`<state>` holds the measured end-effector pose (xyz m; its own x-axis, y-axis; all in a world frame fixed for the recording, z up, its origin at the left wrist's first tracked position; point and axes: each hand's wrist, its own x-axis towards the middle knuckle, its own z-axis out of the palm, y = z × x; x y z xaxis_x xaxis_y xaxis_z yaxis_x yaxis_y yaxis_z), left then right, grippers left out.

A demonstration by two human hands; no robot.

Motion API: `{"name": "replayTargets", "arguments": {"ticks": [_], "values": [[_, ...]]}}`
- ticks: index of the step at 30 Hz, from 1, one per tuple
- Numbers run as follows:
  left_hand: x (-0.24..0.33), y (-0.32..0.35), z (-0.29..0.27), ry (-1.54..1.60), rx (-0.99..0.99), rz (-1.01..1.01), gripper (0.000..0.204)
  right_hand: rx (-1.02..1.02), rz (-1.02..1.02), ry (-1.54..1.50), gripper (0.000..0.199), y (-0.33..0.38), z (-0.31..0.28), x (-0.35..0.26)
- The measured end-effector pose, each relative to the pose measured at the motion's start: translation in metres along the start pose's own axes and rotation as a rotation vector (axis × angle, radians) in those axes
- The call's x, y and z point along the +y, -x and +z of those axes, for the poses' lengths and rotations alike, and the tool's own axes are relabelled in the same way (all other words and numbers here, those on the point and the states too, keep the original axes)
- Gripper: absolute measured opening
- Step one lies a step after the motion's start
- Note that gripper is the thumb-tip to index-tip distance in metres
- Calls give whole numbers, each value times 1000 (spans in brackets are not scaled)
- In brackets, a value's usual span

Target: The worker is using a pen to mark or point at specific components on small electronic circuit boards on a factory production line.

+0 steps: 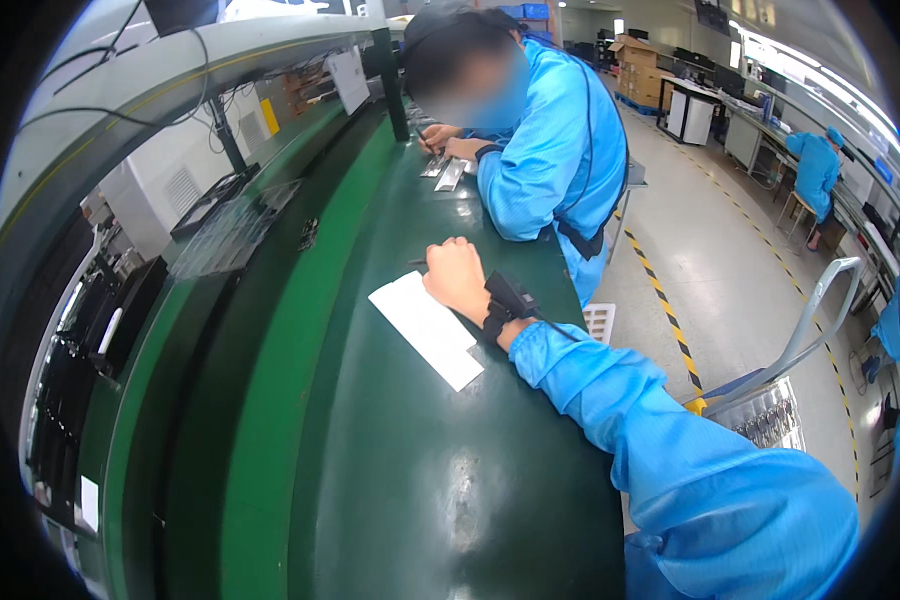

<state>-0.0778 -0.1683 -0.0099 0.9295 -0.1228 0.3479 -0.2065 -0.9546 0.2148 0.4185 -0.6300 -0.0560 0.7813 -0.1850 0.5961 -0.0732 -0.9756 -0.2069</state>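
My right hand (456, 277) reaches in from the lower right in a blue sleeve (660, 430), with a black strapped device (508, 300) round the wrist. Its fingers are closed, and the dark end of a thin, stick-like thing (417, 262) pokes out on their left; its kind is hidden. Partly under this hand lies a white sheet or card (425, 330) with a stepped corner, set slantwise on the dark green tabletop (450, 450). My left hand is out of view.
Across the table's far end, a co-worker in blue (560, 130) bends over small flat pieces (451, 175). Left run a green strip (270, 420) and clear plastic trays (235, 235). Right of the table stands a trolley handle (820, 320) above a tray of parts (765, 415).
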Motion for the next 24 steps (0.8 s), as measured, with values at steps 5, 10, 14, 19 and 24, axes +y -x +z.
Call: {"name": "replayTargets", "arguments": {"ticks": [5,10,14,19,24], "values": [[0,-1,-1,29,29,36,39,-59,3,-9,17,0,-8,-3],[-9,-7,0,3,78,138,36,-54,-4,-6,19,-1,-7,-7],[-15,-7,4,10,120,190,35,-64,3,-17,19,1,-9,-5],[-13,-8,3,4,88,192,34,-39,-20,-29,19,2,-4,-6],[-8,-10,2,-3,94,173,33,9,-46,-32,19,4,-1,-4]]}}
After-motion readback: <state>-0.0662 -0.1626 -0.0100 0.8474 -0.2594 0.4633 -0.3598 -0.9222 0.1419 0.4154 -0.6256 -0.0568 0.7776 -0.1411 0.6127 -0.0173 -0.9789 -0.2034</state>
